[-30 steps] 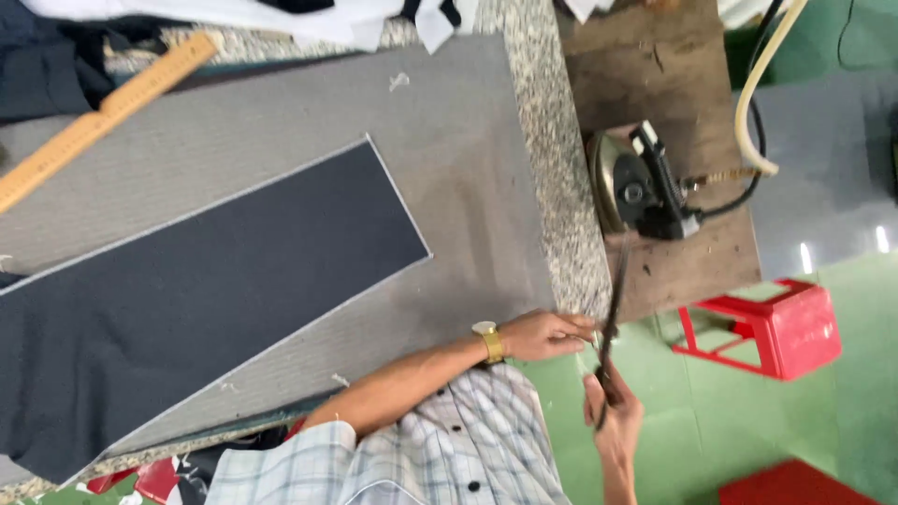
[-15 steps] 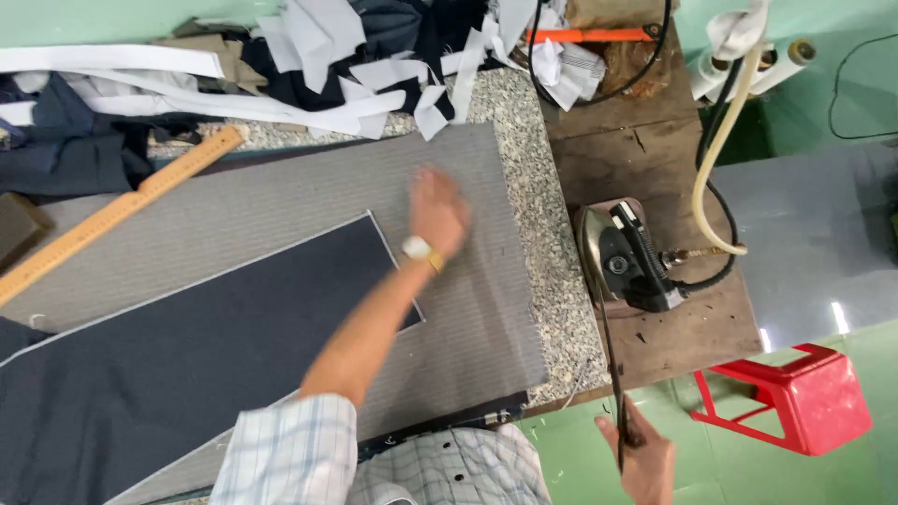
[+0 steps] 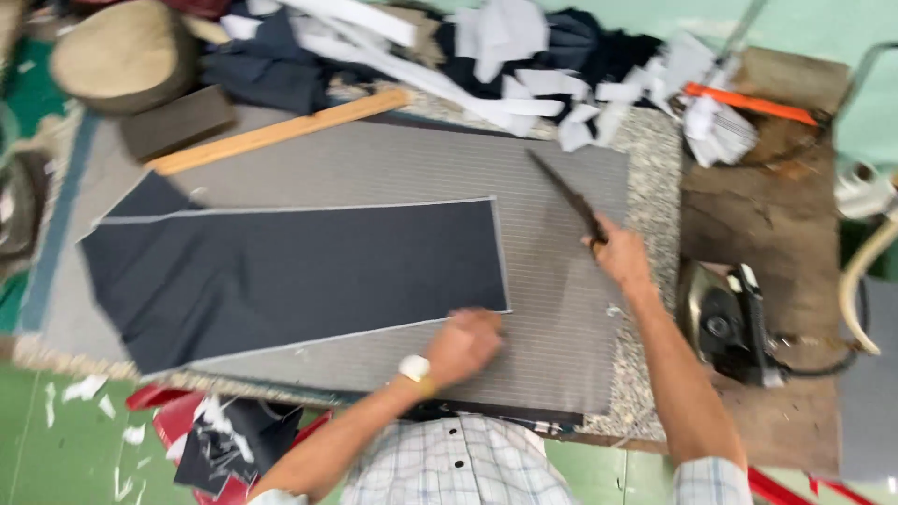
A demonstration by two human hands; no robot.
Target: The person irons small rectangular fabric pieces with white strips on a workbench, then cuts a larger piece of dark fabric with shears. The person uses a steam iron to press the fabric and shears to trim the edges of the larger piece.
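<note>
Left hand (image 3: 465, 341) presses flat on the dark navy fabric panel (image 3: 299, 271), pinning its corner; right hand (image 3: 617, 251) grips closed around long scissors (image 3: 568, 197), blades raised above the table (image 3: 561, 168).

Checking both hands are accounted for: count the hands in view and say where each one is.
2. The left hand rests at the near right corner of the dark fabric panel; the right hand holds scissors over the striped grey cloth.

one dark fabric panel (image 3: 299, 271), one scissors (image 3: 566, 196), one wooden ruler (image 3: 281, 131), one iron (image 3: 725, 323)
</note>
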